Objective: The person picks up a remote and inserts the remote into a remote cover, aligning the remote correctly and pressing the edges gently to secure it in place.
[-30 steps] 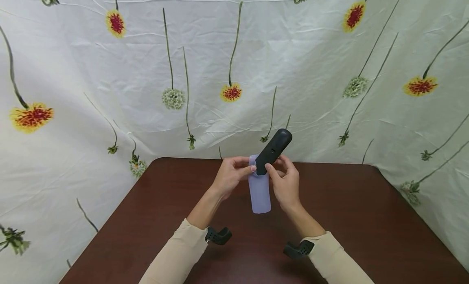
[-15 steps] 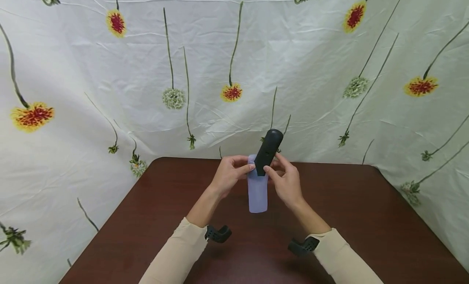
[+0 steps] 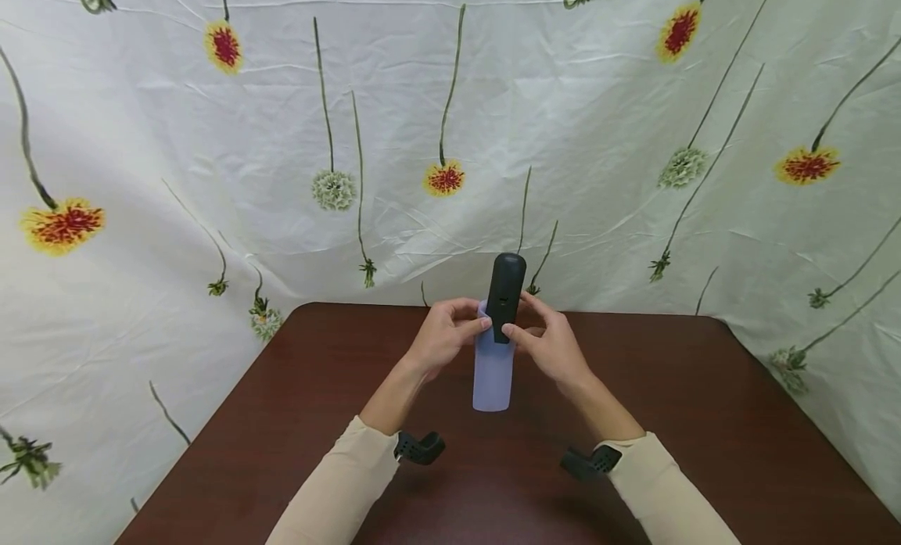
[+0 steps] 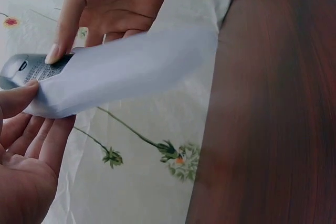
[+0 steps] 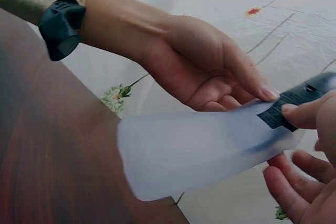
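Black remote control (image 3: 504,295) stands upright, its lower end inside the lilac silicone sleeve (image 3: 492,375); left hand (image 3: 446,338) pinches the sleeve's mouth at 9 o'clock, right hand (image 3: 551,346) pinches the remote at 3 o'clock, above the brown table (image 3: 704,420).

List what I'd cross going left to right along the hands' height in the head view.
Flowered cloth backdrop → left hand → pale lilac sleeve with the black remote entering its top → right hand → bare brown table → backdrop again.
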Motion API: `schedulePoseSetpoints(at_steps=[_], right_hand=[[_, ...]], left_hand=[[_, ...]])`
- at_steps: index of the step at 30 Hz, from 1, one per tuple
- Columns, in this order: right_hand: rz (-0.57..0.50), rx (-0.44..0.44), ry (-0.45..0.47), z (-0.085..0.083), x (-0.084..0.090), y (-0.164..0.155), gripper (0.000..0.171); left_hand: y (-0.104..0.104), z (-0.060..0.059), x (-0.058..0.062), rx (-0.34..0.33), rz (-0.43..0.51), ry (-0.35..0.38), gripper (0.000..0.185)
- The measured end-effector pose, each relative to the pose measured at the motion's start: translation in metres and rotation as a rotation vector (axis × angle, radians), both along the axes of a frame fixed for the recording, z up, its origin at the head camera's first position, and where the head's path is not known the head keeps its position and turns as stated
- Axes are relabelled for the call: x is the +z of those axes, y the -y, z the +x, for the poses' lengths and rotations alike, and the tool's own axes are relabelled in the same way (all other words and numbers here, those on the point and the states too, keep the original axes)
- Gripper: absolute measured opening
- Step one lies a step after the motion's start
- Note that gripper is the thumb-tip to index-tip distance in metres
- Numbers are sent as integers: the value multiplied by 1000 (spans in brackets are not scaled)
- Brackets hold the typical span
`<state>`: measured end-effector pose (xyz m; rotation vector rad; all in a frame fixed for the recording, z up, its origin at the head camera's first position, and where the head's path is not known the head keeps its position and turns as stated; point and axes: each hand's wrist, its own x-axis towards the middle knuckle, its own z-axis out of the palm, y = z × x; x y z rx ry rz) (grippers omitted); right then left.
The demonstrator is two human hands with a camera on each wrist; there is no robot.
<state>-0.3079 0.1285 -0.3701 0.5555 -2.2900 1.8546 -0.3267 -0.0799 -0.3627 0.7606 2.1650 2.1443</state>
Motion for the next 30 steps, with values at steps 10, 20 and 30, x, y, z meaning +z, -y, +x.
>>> schedulePoseSetpoints(at_steps=[10, 20, 30], right_hand=[[-33, 142, 81, -9, 4, -8, 33], [86, 110, -49, -6, 9, -6, 31], [347, 48, -404, -13, 8, -13, 32]], left_hand=[[1, 1, -1, -32, 19, 27, 25], [0, 0, -1, 28, -30, -49, 24], [2, -1, -1, 42, -94, -132, 24]])
